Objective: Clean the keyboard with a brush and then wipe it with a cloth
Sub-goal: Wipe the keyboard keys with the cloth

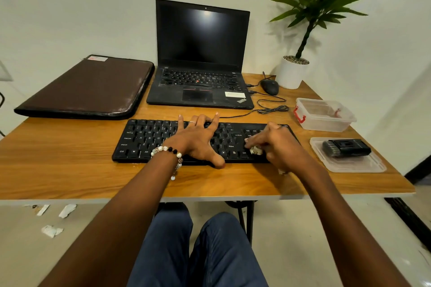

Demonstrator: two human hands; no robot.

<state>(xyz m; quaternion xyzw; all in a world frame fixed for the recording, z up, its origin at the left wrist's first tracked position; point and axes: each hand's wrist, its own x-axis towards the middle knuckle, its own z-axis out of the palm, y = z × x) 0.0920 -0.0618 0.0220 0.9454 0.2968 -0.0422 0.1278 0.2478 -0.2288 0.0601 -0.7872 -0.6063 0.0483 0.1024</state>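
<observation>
Blue-trousered knees (198, 251) sit under the table (70, 170). Up top, left hand (198, 140) is spread flat, holding down the black keyboard (144, 140) mid-table. Right hand (275, 147) pinches a crumpled white cloth (256, 150) against the right-side keys. Brush (346, 148) lies on a plastic lid (354, 163) far right.

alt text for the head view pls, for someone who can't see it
A person's right hand wipes a black keyboard with a small white cloth while the left hand steadies it. Behind sits an open laptop.
</observation>
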